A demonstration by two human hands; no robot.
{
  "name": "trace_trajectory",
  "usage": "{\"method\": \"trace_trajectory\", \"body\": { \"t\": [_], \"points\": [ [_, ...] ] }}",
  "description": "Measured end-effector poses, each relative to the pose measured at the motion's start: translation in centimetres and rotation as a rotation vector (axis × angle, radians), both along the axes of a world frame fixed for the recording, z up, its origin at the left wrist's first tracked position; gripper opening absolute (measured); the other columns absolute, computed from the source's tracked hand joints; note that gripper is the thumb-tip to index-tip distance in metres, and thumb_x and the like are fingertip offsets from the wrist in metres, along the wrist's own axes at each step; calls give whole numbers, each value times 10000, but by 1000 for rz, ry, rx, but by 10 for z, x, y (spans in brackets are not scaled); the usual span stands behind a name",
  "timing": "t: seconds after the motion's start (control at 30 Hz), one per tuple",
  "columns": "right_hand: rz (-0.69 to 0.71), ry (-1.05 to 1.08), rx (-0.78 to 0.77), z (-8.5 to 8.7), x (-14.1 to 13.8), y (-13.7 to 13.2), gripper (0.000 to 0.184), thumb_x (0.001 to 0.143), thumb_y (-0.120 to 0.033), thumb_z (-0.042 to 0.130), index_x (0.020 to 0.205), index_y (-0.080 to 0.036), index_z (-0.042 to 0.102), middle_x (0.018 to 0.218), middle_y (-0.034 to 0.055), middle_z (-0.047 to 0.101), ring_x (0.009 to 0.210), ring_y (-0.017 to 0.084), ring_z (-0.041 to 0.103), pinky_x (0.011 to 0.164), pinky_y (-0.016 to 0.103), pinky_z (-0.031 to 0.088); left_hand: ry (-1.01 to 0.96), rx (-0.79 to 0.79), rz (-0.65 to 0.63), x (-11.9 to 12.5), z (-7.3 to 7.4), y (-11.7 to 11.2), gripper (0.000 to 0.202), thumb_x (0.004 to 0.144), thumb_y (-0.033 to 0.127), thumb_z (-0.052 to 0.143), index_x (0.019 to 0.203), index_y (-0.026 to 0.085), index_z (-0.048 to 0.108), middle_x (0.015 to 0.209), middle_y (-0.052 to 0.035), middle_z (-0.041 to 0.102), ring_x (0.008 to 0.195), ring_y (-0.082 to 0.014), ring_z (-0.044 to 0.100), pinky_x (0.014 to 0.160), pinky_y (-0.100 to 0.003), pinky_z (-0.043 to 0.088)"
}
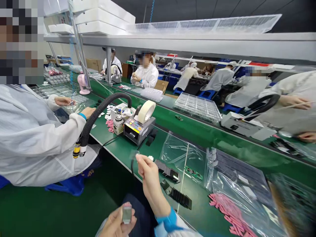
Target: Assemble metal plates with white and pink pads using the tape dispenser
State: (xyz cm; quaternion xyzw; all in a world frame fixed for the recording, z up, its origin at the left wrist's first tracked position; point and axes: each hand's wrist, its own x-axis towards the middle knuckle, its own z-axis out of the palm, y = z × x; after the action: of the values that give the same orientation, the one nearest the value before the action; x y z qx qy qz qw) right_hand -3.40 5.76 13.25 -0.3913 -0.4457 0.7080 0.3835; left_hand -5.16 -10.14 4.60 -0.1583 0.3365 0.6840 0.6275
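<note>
My left hand (116,224) is low in the view, over my lap, with its fingers closed round a small grey rectangular part (126,214). My right hand (148,176) is raised at the near edge of the green bench (148,151). Its thumb and forefinger are pinched on a small clear strip (137,154) that looks like tape. An electric tape dispenser (138,127) with a cream tape roll (146,112) stands just beyond that hand. Black finned heat sinks (170,173) lie on the bench right of my right hand.
A co-worker in a white coat (29,138) sits close on my left beside a black flexible hose (98,110). Clear plastic bags (182,154), a small green circuit board (194,172), pink pieces (232,214) and clear trays (197,107) lie on the bench. Other people work across it.
</note>
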Motion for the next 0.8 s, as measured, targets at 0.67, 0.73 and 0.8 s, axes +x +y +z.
{"method": "trace_trajectory", "body": {
  "t": [0.67, 0.73, 0.8],
  "points": [
    [-11, -62, 37, 43, 123, -59, 255, 610, -487, 787, 570, -256, 688, 1063, 69, 626, 1084, 263, 566, 857, 364, 490, -21, 268, -103, 32, 132, 33, 210, 763, 309, 732, 918, 167, 740, 902, -31, 782, 878, -119, 707, 903, -225, 518],
    [-13, -68, 23, 43, 124, -58, 251, 617, -493, 781, 587, -258, 699, 1094, 79, 627, 1105, 277, 565, 873, 386, 494, -14, 259, -108, 31, 132, 35, 219, 769, 314, 725, 927, 163, 739, 907, -32, 782, 895, -128, 705, 917, -234, 515],
    [-22, -79, 27, 43, 124, -57, 254, 620, -501, 776, 596, -257, 706, 1108, 86, 629, 1115, 283, 564, 876, 391, 500, -1, 240, -115, 32, 131, 36, 212, 773, 314, 720, 918, 161, 743, 907, -35, 782, 903, -137, 703, 932, -243, 507]
  ]
}}
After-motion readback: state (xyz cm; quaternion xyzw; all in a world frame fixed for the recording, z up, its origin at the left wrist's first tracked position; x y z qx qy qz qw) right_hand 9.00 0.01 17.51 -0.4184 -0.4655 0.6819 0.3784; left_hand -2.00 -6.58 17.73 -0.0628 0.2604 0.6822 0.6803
